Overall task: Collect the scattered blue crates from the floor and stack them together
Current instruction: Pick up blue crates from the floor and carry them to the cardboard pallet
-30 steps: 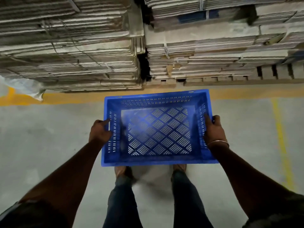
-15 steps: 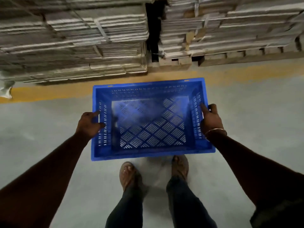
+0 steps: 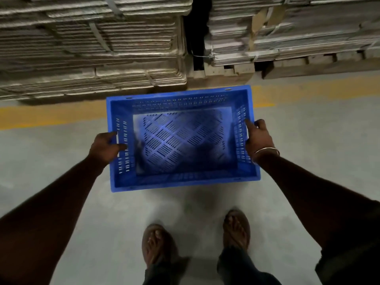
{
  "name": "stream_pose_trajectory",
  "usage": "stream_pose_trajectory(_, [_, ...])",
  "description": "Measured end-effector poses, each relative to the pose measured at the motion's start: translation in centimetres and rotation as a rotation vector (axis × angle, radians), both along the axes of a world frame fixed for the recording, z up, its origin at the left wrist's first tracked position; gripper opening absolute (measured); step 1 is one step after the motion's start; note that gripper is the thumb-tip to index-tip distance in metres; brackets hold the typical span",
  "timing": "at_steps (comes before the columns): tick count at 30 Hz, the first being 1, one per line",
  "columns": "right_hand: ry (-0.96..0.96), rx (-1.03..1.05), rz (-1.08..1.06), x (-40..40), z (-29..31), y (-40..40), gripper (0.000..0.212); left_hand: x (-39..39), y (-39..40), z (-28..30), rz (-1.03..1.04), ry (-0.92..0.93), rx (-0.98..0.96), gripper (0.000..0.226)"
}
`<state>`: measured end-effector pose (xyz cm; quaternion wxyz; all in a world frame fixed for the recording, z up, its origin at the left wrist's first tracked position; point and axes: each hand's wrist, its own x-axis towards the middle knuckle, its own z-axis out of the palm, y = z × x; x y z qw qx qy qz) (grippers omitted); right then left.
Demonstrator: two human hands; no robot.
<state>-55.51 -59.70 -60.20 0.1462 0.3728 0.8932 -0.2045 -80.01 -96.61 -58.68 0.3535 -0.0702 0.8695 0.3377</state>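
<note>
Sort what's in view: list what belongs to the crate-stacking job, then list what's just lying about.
Job:
blue crate
left hand, gripping its left wall
right hand, gripping its right wall

Lying about:
bundled cardboard stacks
wooden pallet
yellow floor line

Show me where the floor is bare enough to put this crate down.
Bare grey floor lies right of the crate, between the yellow line and the feet, and likewise left of it. Beyond the line it is crowded: cardboard stacks and a pallet. The left hand and right hand grip the crate.
</note>
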Motion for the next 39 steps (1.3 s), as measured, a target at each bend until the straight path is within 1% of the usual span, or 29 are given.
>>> stream_pose_trajectory(2, [-0.013,-0.012,-0.007,-0.1,-0.9,0.1,0.071,-0.1,-0.3,-0.8,-0.029,-0.026,0.023,0.034])
stream_pose_trajectory(5, [-0.026,-0.055,-0.038,0.0,-2.1,0.5,0.073,-0.3,-0.2,-1.3,-0.038,-0.033,0.066,0.028])
stream_pose_trajectory(10, [0.008,-0.114,-0.057,0.2,-2.9,0.8,0.071,-0.4,-0.2,-2.1,-0.066,-0.055,0.097,0.034])
stream_pose_trajectory(13, [0.039,-0.179,-0.107,0.3,-2.6,0.9,0.072,0.4,0.2,-1.3,-0.093,-0.086,0.119,0.037])
stream_pose_trajectory(16, [0.043,-0.206,-0.140,0.1,-1.5,0.8,0.072,1.6,0.5,0.2,-0.031,-0.108,0.106,0.051])
stream_pose_trajectory(18, [0.012,-0.202,-0.136,0.1,-0.1,0.5,0.071,2.7,0.4,1.3,-0.053,-0.091,0.064,0.056])
stream_pose_trajectory(19, [-0.002,-0.207,-0.139,0.2,0.9,0.3,0.071,3.3,0.4,2.2,-0.080,-0.097,0.047,0.054])
stream_pose_trajectory(22, [-0.016,-0.225,-0.129,0.8,4.7,-0.6,0.065,5.6,0.5,6.0,-0.132,-0.110,0.008,0.035])
stream_pose_trajectory(23, [-0.022,-0.236,-0.131,1.2,6.1,-1.0,0.063,6.4,0.5,7.2,-0.149,-0.104,0.000,0.033])
stream_pose_trajectory(28, [-0.041,-0.279,-0.125,3.4,13.0,-3.3,0.054,9.8,0.3,14.6,-0.274,-0.054,-0.061,0.052])
stream_pose_trajectory(30, [-0.062,-0.298,-0.161,4.3,15.3,-4.3,0.053,10.7,0.4,16.9,-0.346,-0.025,-0.093,0.049])
stream_pose_trajectory(32, [-0.105,-0.319,-0.190,5.1,16.5,-5.3,0.049,11.3,0.2,18.1,-0.330,-0.031,-0.106,0.042])
stream_pose_trajectory(35, [-0.181,-0.385,-0.269,6.2,15.4,-6.3,0.045,11.4,-0.6,16.6,-0.311,-0.047,-0.180,0.042])
stream_pose_trajectory(37, [-0.212,-0.429,-0.319,7.0,12.3,-6.7,0.048,10.8,-2.2,13.5,-0.297,-0.096,-0.266,0.038])
stream_pose_trajectory(39, [-0.220,-0.446,-0.371,7.6,8.6,-6.8,0.053,9.7,-4.0,8.9,-0.239,-0.158,-0.293,0.037])
